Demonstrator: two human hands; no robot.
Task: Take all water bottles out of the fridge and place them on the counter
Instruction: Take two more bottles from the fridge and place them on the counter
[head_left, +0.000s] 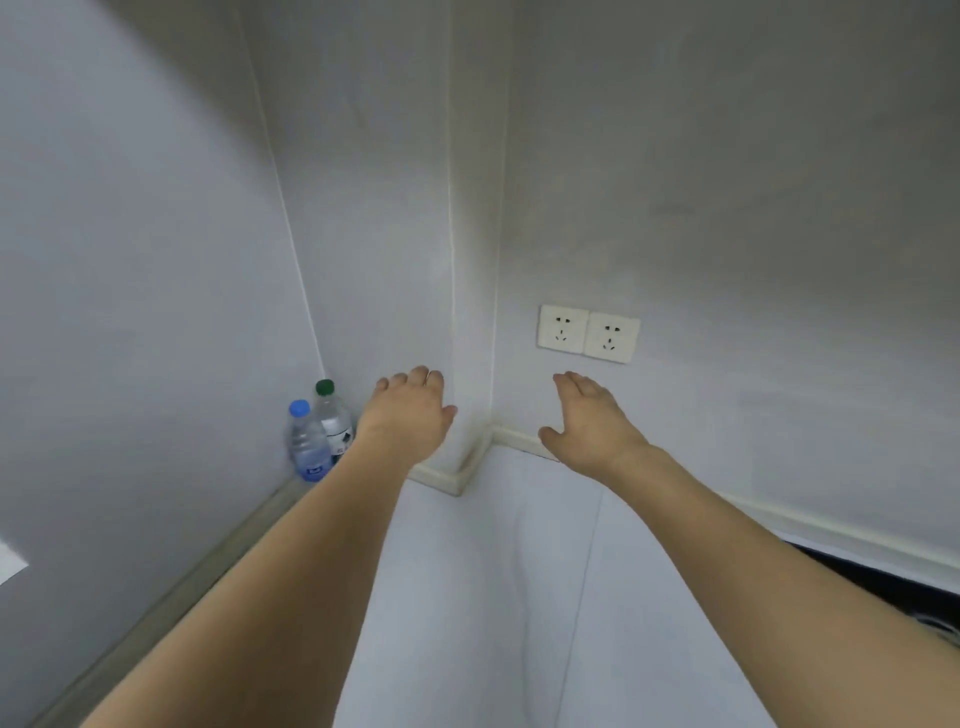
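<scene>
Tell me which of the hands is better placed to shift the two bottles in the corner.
Left. The left hand hovers open right beside the green-capped bottle and blue-capped bottle; the right hand is farther off, below the wall sockets.

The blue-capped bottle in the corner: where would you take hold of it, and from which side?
Probably round the clear body of the blue-capped bottle, above its label, coming from the front right. It stands upright, the wall is close on its left and the green-capped bottle stands close behind it, so only that side looks free for the fingers.
</scene>
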